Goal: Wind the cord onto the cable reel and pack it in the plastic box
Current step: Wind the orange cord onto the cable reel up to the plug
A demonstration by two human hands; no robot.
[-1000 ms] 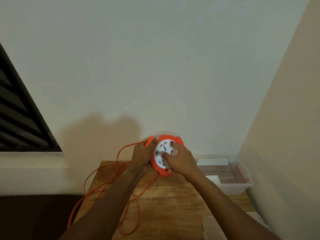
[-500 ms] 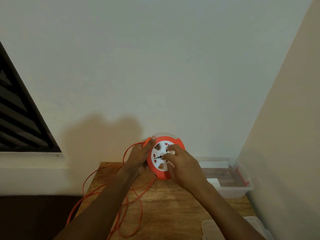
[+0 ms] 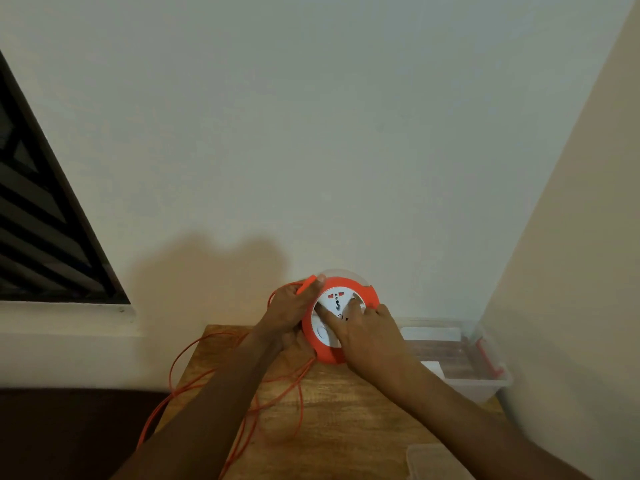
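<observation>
Pale walls (image 3: 311, 133), dark louvred window (image 3: 38, 237), wooden table (image 3: 346, 410), dim light

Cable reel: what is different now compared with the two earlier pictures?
The white face of the cable reel has turned: its sockets sit in new places. The right hand moved with it, fingers now spread over the face. The loose cord on the table changed shape, with fewer loops near the front edge. The left hand still grips the reel's left rim, and the plastic box stayed at the right.

orange cable reel (image 3: 331, 355) upright, cord (image 3: 214, 379) loose
</observation>
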